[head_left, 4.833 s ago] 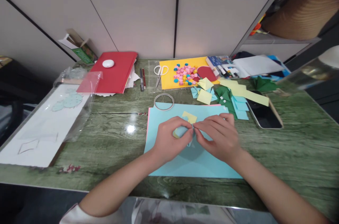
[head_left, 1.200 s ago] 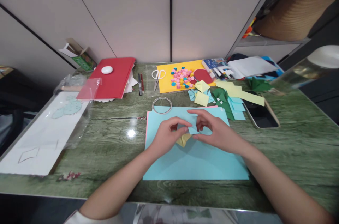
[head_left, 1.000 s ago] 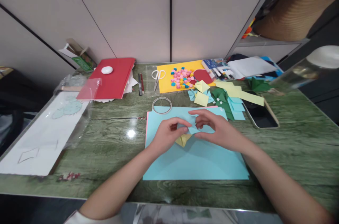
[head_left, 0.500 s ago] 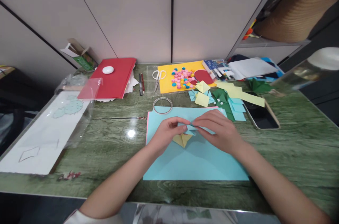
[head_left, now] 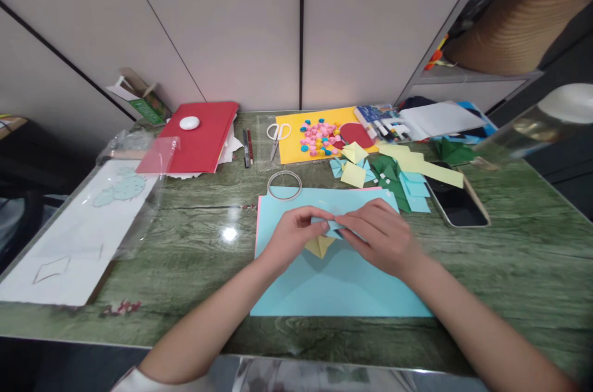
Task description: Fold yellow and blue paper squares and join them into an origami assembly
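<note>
Between the fingertips of both hands is a small folded piece of light blue paper (head_left: 332,230). My left hand (head_left: 296,233) pinches it from the left. On the other side my right hand (head_left: 382,234) is closed on it, thumb and fingers together. Just below the fingers a folded yellow paper piece (head_left: 319,247) shows its pointed lower end; its upper part is hidden. Under both hands lies a large light blue sheet (head_left: 343,293), with a pink edge showing beneath it. A roll of clear tape (head_left: 285,197) rests on the sheet's upper left corner.
White-handled scissors (head_left: 277,136) and pens (head_left: 248,148) lie behind. Pink, blue and yellow balls (head_left: 317,133) sit on a yellow sheet (head_left: 287,154). Folded papers (head_left: 354,173) and a phone (head_left: 458,204) are to the right. Leftward are a red folder (head_left: 199,145) and a drawing (head_left: 60,244).
My right hand has shifted slightly down and its fingers have drawn in around the blue paper. My left hand stays almost where it was. The other things have not moved.
</note>
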{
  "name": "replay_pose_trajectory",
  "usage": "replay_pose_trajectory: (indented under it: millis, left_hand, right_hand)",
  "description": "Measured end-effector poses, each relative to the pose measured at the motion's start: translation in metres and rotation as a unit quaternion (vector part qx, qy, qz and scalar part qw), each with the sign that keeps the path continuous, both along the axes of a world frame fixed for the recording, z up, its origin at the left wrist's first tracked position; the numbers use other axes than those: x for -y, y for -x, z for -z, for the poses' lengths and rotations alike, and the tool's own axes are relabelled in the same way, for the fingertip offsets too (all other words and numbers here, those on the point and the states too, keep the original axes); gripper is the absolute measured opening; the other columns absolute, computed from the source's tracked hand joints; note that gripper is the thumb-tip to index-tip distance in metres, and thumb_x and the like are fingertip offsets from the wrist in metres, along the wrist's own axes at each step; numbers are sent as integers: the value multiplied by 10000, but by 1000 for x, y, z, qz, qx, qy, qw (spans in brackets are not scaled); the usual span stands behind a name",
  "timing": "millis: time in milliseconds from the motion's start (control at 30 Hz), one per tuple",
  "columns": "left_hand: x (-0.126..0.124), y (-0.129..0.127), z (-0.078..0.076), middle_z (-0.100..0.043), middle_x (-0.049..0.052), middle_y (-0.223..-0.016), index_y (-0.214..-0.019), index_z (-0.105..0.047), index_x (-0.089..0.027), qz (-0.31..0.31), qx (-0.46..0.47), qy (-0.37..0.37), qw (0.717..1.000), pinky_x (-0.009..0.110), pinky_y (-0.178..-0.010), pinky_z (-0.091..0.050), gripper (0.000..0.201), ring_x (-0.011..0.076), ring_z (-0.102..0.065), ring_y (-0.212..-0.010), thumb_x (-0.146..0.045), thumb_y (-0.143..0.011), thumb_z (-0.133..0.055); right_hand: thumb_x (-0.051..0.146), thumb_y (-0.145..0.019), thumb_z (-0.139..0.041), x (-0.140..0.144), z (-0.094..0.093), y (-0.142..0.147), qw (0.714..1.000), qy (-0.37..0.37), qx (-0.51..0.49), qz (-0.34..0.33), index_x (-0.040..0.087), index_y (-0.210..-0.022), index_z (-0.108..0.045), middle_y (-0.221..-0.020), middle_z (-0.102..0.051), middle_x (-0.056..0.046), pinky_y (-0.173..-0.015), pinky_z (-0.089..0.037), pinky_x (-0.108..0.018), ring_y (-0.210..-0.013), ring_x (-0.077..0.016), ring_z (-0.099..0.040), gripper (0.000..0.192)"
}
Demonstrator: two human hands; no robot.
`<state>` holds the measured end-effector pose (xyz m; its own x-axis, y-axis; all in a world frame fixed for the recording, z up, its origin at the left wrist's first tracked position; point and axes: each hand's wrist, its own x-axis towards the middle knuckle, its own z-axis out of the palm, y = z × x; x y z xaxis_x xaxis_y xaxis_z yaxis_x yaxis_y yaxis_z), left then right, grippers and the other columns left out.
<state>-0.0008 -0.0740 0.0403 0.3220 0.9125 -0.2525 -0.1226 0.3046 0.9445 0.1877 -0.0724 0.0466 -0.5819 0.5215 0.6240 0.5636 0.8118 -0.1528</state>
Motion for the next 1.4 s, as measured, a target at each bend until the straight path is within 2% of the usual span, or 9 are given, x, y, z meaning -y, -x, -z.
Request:
replay_pose_trajectory:
  millis: [233,500,800,900,1000,1067,1200,1300,1400]
  left_hand:
    - [3,-4,-2,-657,37,-790,-830,-674,-152,-12,-30,-17,999,252,-684,-436,162,127,-563,-708,-255,-709,-648]
    - [4,-4,0,-670,47,-809,-839,-678,-159,-25,-48,-37,998,283,-711,-458,175,153,-587,-740,-271,-708,-647]
    - [8,-4,-2,-671,50,-836,-852,-674,-167,-28,-58,-40,997,284,-716,-458,170,160,-586,-763,-271,-725,-630]
    - [7,-3,-1,-669,46,-843,-863,-671,-171,-31,-62,-57,996,277,-709,-450,169,157,-578,-764,-268,-733,-621]
    - [5,-1,1,-668,49,-886,-896,-664,-176,-37,-77,-93,992,267,-692,-443,184,155,-571,-767,-267,-746,-607]
    - [5,0,0,-664,47,-926,-918,-655,-183,-45,-97,-123,987,259,-686,-438,189,153,-569,-775,-254,-752,-597]
    - [7,-1,-4,-661,37,-956,-930,-649,-202,-54,-140,-167,975,257,-722,-431,184,161,-577,-837,-224,-759,-583]
    - [9,-2,-6,-661,32,-968,-929,-647,-207,-49,-155,-180,970,259,-746,-429,177,165,-577,-873,-219,-769,-571]
    - [8,-1,-4,-658,27,-979,-938,-644,-212,-44,-160,-179,970,259,-752,-427,180,161,-573,-872,-228,-774,-570]
  right_hand:
    - [116,-821,-523,4,6,-1,999,-8,47,23,213,-867,-602,-747,-678,-36,-647,-392,-329,-657,-152,-583,133]
    - [144,-808,-549,2,5,-3,998,-43,33,26,213,-924,-601,-772,-691,-46,-624,-407,-336,-653,-160,-598,144]
    - [123,-778,-586,3,7,0,998,-51,-8,36,218,-854,-611,-641,-672,-19,-572,-404,-318,-558,-139,-571,124]
    - [135,-779,-583,1,5,0,998,22,-52,24,216,-892,-625,-649,-674,-22,-593,-433,-308,-596,-146,-596,145]
    - [180,-799,-566,0,-1,2,983,146,-102,45,232,-871,-652,-698,-695,-16,-609,-460,-294,-621,-144,-612,124]
    - [230,-795,-576,-1,-5,4,957,254,-124,69,234,-840,-673,-717,-701,-12,-591,-470,-279,-624,-145,-617,107]
    - [319,-765,-604,-5,-9,4,871,450,-181,81,203,-754,-691,-633,-679,-11,-566,-483,-269,-589,-152,-619,145]
    - [331,-748,-618,-8,-7,3,825,512,-231,66,178,-733,-685,-597,-663,-11,-570,-486,-268,-568,-149,-617,168]
    - [324,-740,-625,-9,-7,3,818,520,-235,69,179,-732,-685,-607,-659,-9,-564,-472,-261,-564,-141,-607,157]
